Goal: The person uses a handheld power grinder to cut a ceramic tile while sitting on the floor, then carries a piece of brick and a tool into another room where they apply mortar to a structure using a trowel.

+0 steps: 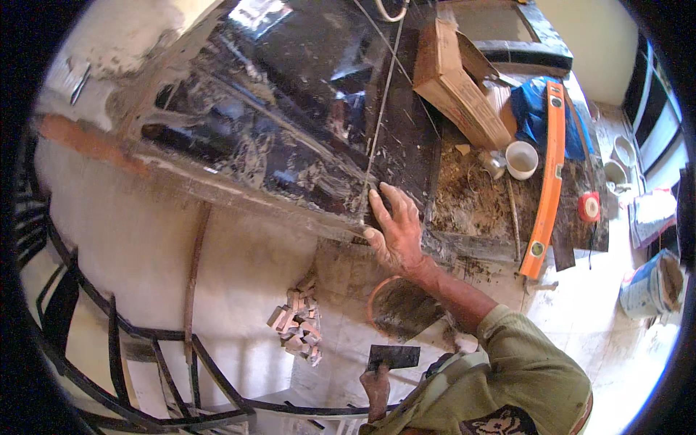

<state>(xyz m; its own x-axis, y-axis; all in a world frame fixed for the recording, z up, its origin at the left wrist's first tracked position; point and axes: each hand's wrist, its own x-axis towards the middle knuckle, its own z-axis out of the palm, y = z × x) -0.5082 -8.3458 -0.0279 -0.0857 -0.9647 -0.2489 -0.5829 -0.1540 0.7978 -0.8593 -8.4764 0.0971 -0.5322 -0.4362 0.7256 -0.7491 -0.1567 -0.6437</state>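
Note:
My right hand [397,230] lies on the near corner of a dark, glossy stone slab [290,101], fingers apart and thumb at its front edge. Grey smears and dust streak the slab, and a thin pale line runs across it to my fingertips. Low in the view, my left hand [377,390] is closed on a rectangular trowel [394,356], its dark flat blade held well below the counter. A round pan [402,308] with an orange rim and grey contents sits on the floor between the two hands.
An orange spirit level [549,181], a cardboard box [460,87], a white cup [521,160] and a red tape measure [589,207] lie on the right counter. Broken brick pieces [299,322] are heaped on the floor. Black railing [138,333] curves along the left; a bucket [652,284] stands right.

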